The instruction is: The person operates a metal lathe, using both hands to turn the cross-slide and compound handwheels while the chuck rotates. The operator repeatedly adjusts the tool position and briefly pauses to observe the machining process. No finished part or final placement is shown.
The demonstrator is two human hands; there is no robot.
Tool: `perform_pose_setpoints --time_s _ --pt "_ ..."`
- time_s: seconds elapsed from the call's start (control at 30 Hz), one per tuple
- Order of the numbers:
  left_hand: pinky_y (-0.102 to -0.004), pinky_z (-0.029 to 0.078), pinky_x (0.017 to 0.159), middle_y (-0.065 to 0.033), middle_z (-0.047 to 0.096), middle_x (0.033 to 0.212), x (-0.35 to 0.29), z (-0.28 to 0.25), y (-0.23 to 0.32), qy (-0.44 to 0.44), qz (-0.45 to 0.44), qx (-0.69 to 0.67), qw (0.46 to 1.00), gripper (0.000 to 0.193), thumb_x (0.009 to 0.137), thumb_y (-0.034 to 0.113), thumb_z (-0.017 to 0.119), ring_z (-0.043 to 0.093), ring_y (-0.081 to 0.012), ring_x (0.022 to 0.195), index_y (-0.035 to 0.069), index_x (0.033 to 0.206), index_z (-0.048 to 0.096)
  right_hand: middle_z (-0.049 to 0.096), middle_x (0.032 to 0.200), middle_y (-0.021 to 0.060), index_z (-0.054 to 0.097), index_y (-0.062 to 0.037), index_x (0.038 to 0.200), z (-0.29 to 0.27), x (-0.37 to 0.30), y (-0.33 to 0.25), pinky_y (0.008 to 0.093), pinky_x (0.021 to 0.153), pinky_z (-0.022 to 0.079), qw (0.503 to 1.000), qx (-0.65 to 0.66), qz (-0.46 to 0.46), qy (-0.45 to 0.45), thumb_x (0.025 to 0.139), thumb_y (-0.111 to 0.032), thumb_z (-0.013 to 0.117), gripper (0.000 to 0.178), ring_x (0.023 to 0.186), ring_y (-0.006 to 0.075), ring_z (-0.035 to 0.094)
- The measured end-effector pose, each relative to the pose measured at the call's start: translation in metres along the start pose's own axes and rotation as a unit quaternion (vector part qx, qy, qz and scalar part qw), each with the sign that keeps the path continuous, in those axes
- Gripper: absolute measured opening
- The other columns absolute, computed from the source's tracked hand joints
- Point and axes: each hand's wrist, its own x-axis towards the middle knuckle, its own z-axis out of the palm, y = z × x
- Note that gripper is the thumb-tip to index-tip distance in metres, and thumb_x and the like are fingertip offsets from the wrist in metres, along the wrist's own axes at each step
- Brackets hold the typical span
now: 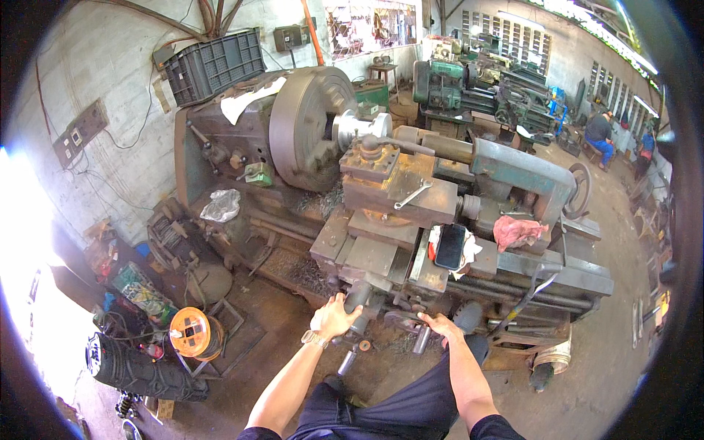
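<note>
We record our left hand (335, 318) closed around the dull metal hub (358, 295) ahead-right, fingertips hidden. Our right hand (442, 327) meets the round handwheel (400, 320) leftward; its grip we cannot tell.

Touching the cross-slide hub (359, 296) of a lathe (381, 196) with left-hand fingers (338, 306), placing right-hand fingers (427, 318) at the handwheel (402, 320).
</note>
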Motion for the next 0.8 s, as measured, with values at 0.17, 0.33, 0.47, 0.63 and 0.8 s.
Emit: perform_pose_setpoints --time_s 0.17,0.33,0.47,0.63,0.8 --pt "-0.0525 0.054 0.092 -0.0236 0.064 0.127 0.002 0.002 -0.001 0.002 0.004 0.0 1.0 0.076 0.09 0.065 0.059 0.067 -0.0442 0.11 0.003 0.133 0.052 0.071 0.107 0.0308 0.073 0.0098 0.091 0.0 0.005 0.004 0.0467 0.102 0.046 0.999 -0.024 0.001 0.024 0.078 -0.088 0.054 0.1 0.116 0.0398 0.065" --pt "-0.0526 0.054 0.092 -0.0227 0.064 0.129 0.002 0.002 -0.002 0.001 0.001 -0.001 1.0 0.075 0.089 0.066 0.059 0.066 -0.0443 0.112 0.006 0.135 0.052 0.067 0.119 0.0332 0.072 0.0104 0.104 -0.001 0.001 0.001 0.0467 0.106 0.044 1.0 -0.023 0.017 0.012 0.079 -0.088 0.053 0.103 0.126 0.0403 0.061" --pt "-0.0531 0.054 0.091 -0.0222 0.064 0.129 0.003 0.004 -0.003 0.003 -0.003 -0.004 1.0 0.076 0.089 0.067 0.059 0.066 -0.0446 0.111 0.008 0.135 0.052 0.063 0.128 0.0334 0.069 0.0107 0.116 -0.001 0.0 0.002 0.0472 0.108 0.043 0.999 -0.029 0.018 0.015 0.08 -0.087 0.053 0.106 0.132 0.04 0.056" --pt "-0.0524 0.054 0.092 -0.0224 0.064 0.129 0.006 0.012 -0.008 0.022 0.016 -0.004 1.0 0.075 0.09 0.066 0.058 0.065 -0.0438 0.113 0.007 0.135 0.052 0.061 0.131 0.0343 0.065 0.013 0.122 0.0 0.004 0.007 0.0471 0.111 0.041 1.0 -0.018 -0.007 0.012 0.08 -0.088 0.052 0.11 0.134 0.0399 0.054" --pt "-0.0519 0.053 0.093 -0.0232 0.064 0.129 0.007 0.013 -0.01 0.006 0.009 0.001 1.0 0.075 0.09 0.065 0.059 0.065 -0.0432 0.113 0.005 0.134 0.052 0.061 0.131 0.035 0.065 0.0126 0.123 0.001 0.011 0.012 0.0479 0.111 0.041 1.0 -0.029 0.009 0.003 0.08 -0.088 0.05 0.11 0.133 0.0405 0.055"
